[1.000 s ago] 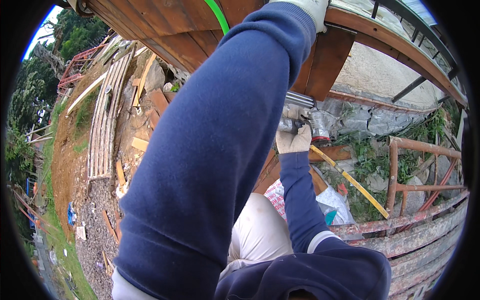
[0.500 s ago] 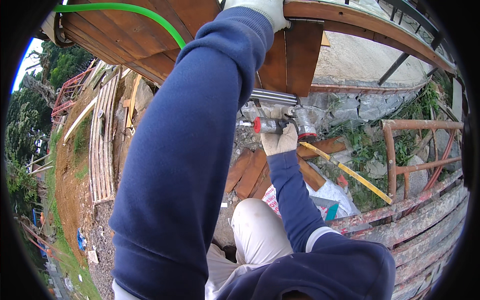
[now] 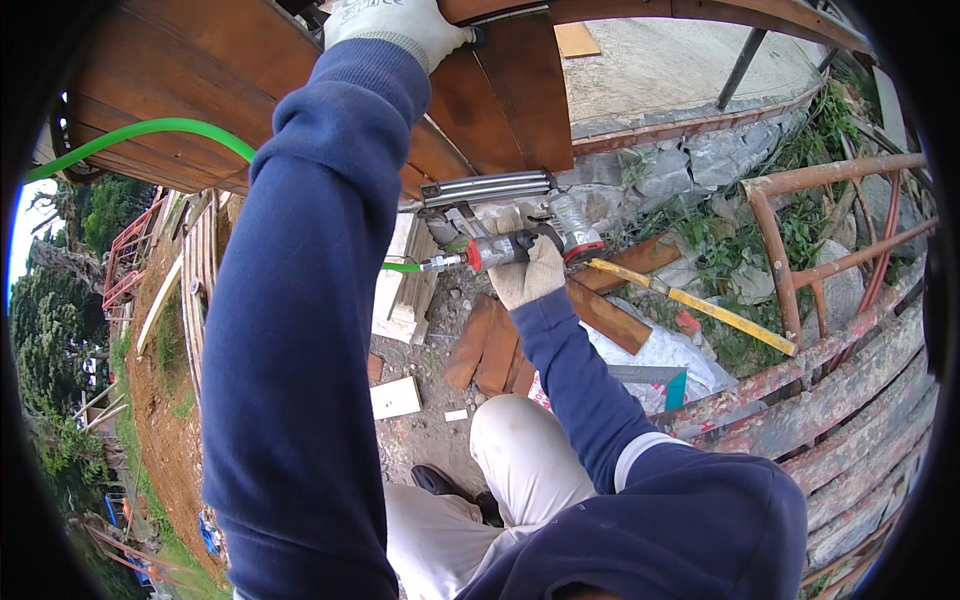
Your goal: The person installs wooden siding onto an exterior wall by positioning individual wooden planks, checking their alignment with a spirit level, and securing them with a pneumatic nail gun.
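Observation:
My right hand, in a pale work glove, is closed around the grip of a pneumatic nail gun with a grey and red body. Its long metal magazine lies just below the lower ends of the brown wooden boards. A green air hose joins the gun's red end and passes behind my left sleeve. My left hand, in a white glove, reaches to the top of the boards. One dark-tipped digit stretches right against the wood; the other fingers are out of sight.
Brown board offcuts and a yellow level-like bar lie on the ground. Beside them is a square with a teal handle. Pale wood pieces stack left of the gun. A rusty metal frame stands at right, near weathered planks.
The view has swung right, so the boards, my left arm and the nail gun sit farther left. The pale wood stack and the hose's end at the gun now show beside my sleeve.

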A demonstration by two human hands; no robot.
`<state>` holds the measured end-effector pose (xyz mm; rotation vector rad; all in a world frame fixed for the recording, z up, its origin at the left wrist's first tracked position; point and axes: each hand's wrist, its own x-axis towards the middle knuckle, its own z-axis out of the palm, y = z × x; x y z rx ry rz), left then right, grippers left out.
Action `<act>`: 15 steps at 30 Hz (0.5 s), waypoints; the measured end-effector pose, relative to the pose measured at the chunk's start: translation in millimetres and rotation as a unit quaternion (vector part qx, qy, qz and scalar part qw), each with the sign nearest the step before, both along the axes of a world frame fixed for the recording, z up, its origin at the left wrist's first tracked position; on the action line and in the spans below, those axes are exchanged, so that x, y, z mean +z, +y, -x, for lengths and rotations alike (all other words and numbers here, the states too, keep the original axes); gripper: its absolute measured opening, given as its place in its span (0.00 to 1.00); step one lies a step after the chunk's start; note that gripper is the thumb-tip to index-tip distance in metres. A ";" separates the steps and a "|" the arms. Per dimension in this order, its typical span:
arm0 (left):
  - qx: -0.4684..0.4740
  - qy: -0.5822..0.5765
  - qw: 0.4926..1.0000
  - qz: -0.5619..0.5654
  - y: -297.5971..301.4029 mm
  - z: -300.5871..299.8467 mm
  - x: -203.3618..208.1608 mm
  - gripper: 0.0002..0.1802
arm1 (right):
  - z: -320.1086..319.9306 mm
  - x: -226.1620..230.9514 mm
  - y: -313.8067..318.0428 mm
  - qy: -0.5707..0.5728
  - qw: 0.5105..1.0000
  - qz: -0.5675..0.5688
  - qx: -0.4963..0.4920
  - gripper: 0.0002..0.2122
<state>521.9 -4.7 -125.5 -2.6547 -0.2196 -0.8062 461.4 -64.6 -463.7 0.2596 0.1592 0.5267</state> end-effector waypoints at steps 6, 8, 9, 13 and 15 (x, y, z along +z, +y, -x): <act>0.026 0.042 0.999 0.013 -5.2 -0.2 7.1 0.32 | -2.0 -5.8 6.0 0.064 0.998 0.014 0.018 0.23; 0.013 0.053 0.998 0.006 29.3 -15.2 0.7 0.39 | 3.7 -4.8 5.8 0.022 1.000 -0.008 0.012 0.23; 0.006 0.052 0.999 0.005 30.0 -17.1 0.0 0.39 | 2.2 -7.7 4.0 0.005 1.000 -0.027 0.005 0.22; 0.000 0.046 0.998 0.041 3.5 -7.4 2.6 0.33 | -2.3 -5.0 -9.8 -0.014 0.999 -0.031 -0.008 0.22; -0.014 0.026 0.999 0.036 -1.5 0.2 3.5 0.33 | -3.7 -6.6 -15.1 -0.030 0.999 -0.036 0.008 0.21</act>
